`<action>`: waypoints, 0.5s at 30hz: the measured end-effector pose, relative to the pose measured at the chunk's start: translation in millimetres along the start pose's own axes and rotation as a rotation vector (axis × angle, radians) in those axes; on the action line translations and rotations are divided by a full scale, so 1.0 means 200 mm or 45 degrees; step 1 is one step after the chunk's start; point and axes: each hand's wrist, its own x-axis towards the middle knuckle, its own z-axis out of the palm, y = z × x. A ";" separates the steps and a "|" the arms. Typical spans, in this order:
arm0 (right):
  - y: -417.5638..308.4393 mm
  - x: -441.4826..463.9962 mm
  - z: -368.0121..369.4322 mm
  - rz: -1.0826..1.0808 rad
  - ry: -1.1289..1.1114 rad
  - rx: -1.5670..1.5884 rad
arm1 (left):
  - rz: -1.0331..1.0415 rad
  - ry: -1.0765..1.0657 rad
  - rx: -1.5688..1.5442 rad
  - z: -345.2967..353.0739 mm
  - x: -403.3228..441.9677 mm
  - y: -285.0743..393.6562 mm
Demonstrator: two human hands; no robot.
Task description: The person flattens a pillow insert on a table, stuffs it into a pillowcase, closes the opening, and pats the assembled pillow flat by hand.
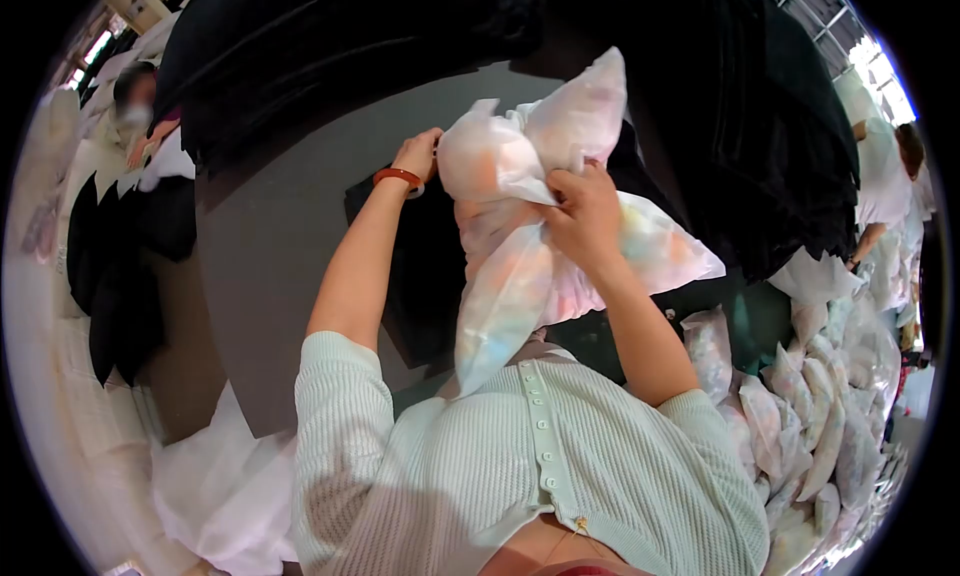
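Note:
A stuffed white cloth form (pixel 500 156) with several pointed lobes is held up in front of my chest. Coloured filling shows through its thin fabric. My right hand (pixel 585 211) is closed on a fold of cloth near the middle, between the lobes. At the left side of the upper rounded lobe, my left hand (pixel 418 158) grips the edge; its fingertips are partly hidden behind the form. Below it, a flat black fabric piece (pixel 425 286) lies on the grey table (pixel 270 266).
Black plush fabric is stacked at the back (pixel 330 56) and right (pixel 770 126). Filled white bags (pixel 800 406) are heaped at lower right. Black pieces (pixel 125 276) and white cloth (pixel 220 486) lie on the left. One person (pixel 135 106) is at far left, another (pixel 885 176) at far right.

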 end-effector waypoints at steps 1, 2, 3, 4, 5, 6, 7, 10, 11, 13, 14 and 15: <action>-0.03 0.00 0.03 0.042 0.000 -0.032 | -0.066 0.006 -0.134 -0.02 0.03 0.00; -0.05 0.01 0.05 0.024 -0.002 -0.054 | -0.143 -0.034 0.035 -0.04 0.04 0.05; -0.07 0.01 0.06 0.013 -0.005 -0.077 | -0.218 -0.077 0.206 -0.06 0.04 0.09; -0.07 0.01 0.06 0.001 -0.018 -0.073 | -0.099 0.020 0.182 -0.06 0.06 0.07; -0.08 0.01 0.06 -0.009 -0.027 -0.071 | 0.024 0.113 0.156 -0.06 0.10 0.01; -0.06 -0.01 0.08 -0.018 -0.020 -0.083 | 0.108 0.172 0.251 -0.07 0.16 -0.04; -0.07 -0.03 0.10 -0.091 0.019 -0.087 | -0.008 0.234 0.132 -0.09 0.19 -0.01; -0.08 -0.07 0.17 -0.131 -0.055 -0.095 | 0.184 0.110 0.051 -0.14 0.25 0.18; -0.07 -0.07 0.20 -0.132 -0.036 -0.108 | 0.193 0.097 0.058 -0.15 0.22 0.24; -0.05 -0.04 0.21 -0.131 -0.001 -0.114 | 0.078 -0.182 0.105 -0.20 0.14 0.35; -0.01 -0.02 0.19 -0.088 0.016 -0.116 | 0.011 -0.208 0.161 -0.23 0.10 0.38; 0.02 -0.01 0.17 -0.047 0.034 -0.116 | -0.006 -0.200 0.166 -0.24 0.08 0.39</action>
